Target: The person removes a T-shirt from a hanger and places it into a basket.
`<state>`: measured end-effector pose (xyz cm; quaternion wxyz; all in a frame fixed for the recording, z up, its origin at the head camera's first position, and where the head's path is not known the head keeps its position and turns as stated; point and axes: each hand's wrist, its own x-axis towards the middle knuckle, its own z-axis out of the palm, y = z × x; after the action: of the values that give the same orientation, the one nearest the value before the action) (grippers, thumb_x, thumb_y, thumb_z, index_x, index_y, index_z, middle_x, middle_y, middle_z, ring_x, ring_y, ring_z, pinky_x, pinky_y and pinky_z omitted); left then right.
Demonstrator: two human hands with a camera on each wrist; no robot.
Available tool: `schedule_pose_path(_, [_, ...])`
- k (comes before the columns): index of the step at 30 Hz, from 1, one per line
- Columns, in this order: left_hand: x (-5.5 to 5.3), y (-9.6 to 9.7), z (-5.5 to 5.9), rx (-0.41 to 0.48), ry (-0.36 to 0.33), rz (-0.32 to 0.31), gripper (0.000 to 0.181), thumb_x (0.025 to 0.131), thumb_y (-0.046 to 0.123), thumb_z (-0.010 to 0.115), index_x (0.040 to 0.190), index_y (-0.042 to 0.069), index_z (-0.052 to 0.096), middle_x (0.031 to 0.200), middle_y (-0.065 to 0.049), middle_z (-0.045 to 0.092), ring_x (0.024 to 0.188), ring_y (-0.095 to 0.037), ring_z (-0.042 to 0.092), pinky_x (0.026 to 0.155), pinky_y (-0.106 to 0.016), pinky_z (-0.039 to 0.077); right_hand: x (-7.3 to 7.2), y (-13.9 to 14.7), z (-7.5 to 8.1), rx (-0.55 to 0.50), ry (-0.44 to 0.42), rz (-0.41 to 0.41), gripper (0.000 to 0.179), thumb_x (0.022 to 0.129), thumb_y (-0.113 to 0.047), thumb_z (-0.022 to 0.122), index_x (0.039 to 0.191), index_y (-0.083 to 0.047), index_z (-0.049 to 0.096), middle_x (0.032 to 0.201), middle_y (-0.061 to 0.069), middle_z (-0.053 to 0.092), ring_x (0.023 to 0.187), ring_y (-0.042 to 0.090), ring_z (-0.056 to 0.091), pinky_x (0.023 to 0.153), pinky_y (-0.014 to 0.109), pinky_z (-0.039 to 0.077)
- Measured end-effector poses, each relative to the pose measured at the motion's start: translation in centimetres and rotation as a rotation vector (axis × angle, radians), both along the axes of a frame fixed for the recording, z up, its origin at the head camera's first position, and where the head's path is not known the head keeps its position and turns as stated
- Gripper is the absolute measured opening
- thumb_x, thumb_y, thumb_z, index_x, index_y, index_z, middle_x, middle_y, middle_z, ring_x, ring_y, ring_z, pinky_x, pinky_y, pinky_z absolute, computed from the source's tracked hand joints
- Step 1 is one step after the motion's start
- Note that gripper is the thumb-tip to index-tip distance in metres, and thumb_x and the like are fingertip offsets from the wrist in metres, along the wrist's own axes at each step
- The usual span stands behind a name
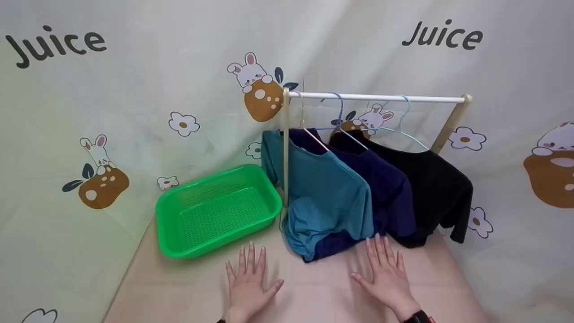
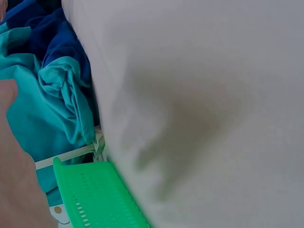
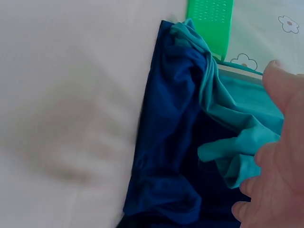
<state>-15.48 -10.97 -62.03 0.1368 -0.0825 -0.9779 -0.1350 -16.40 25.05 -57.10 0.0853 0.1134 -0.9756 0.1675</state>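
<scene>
Both hands are held palm down with fingers spread and nothing in them. My left hand is over the near part of the table, just in front of a green basket. My right hand is farther right, its fingertips close to the hems of the hung shirts. A teal shirt hangs at the front of the rack on a pale pink hanger. Behind it come a navy shirt on a blue hanger and a black shirt on a light blue hanger.
The garment rack has a white rail and wooden posts. The basket stands against its left side. A pale cloth covers the table. Behind hangs a printed curtain with bunnies, flowers and lettering.
</scene>
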Motion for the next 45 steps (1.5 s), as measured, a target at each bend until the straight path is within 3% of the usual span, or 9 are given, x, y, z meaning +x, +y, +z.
schedule_pose_path(4, [-0.2, -0.3, 0.8, 0.008, 0.026, -0.017, 0.095, 0.085, 0.073, 0.053, 0.152, 0.008, 0.038, 0.160, -0.022, 0.021, 0.145, -0.044, 0.016, 0.109, -0.071, -0.003, -0.5, 0.5, 1.2, -0.002, 0.024, -0.011, 0.097, 0.086, -0.058, 0.067, 0.154, -0.001, 0.028, 0.160, 0.025, 0.018, 0.148, 0.040, 0.009, 0.113, 0.064, 0.004])
schedule_pose_path(11, [-1.1, -1.2, 3.4, -0.008, 0.115, -0.060, 0.096, 0.081, 0.068, 0.063, 0.151, 0.007, 0.039, 0.159, -0.023, 0.023, 0.145, -0.044, 0.019, 0.108, -0.073, 0.005, -2.8, 1.1, 6.2, 0.020, 0.153, -0.039, 0.098, 0.082, -0.059, 0.072, 0.152, -0.001, 0.035, 0.156, 0.025, 0.029, 0.145, 0.042, 0.020, 0.113, 0.063, 0.010])
schedule_pose_path(19, [-2.3, -1.8, 6.0, -0.012, 0.091, -0.069, 0.100, 0.083, 0.068, 0.062, 0.155, 0.007, 0.031, 0.160, -0.019, 0.023, 0.146, -0.041, 0.019, 0.110, -0.070, 0.003, -5.6, -0.4, 11.9, -0.039, 0.326, 0.031, 0.094, 0.079, -0.057, 0.076, 0.145, 0.003, 0.045, 0.149, 0.023, 0.042, 0.138, 0.040, 0.036, 0.112, 0.060, 0.021])
schedule_pose_path(24, [-3.6, -1.9, 7.5, -0.006, 0.110, -0.070, 0.100, 0.083, 0.070, 0.060, 0.155, 0.008, 0.031, 0.158, -0.019, 0.029, 0.145, -0.041, 0.023, 0.111, -0.068, 0.008, -7.6, -2.0, 15.4, -0.079, 0.319, 0.074, 0.084, 0.082, -0.052, 0.076, 0.142, 0.001, 0.049, 0.146, 0.022, 0.046, 0.135, 0.039, 0.039, 0.111, 0.059, 0.024])
schedule_pose_path(28, [-4.8, -1.8, 8.2, 0.010, 0.152, -0.086, 0.098, 0.083, 0.068, 0.061, 0.153, 0.005, 0.034, 0.156, -0.020, 0.034, 0.142, -0.041, 0.029, 0.110, -0.069, 0.016, -9.3, -3.2, 17.2, -0.074, 0.326, 0.113, 0.076, 0.085, -0.047, 0.075, 0.140, 0.001, 0.051, 0.141, 0.021, 0.052, 0.131, 0.038, 0.044, 0.110, 0.056, 0.027])
schedule_pose_path(33, [-5.9, -1.3, 8.4, 0.042, 0.204, -0.101, 0.095, 0.083, 0.063, 0.064, 0.151, 0.002, 0.037, 0.151, -0.020, 0.040, 0.139, -0.040, 0.035, 0.108, -0.067, 0.023, -10.9, -4.9, 18.4, -0.057, 0.325, 0.145, 0.072, 0.087, -0.042, 0.075, 0.140, 0.001, 0.051, 0.137, 0.021, 0.054, 0.128, 0.038, 0.047, 0.109, 0.054, 0.030])
schedule_pose_path(45, [-7.1, 0.1, 8.5, 0.097, 0.204, -0.120, 0.090, 0.084, 0.055, 0.068, 0.149, 0.000, 0.040, 0.148, -0.021, 0.045, 0.137, -0.039, 0.039, 0.109, -0.066, 0.024, -16.1, -8.5, 20.8, -0.181, 0.112, 0.178, 0.053, 0.098, -0.029, 0.064, 0.138, 0.003, 0.052, 0.130, 0.020, 0.059, 0.125, 0.036, 0.050, 0.106, 0.049, 0.037])
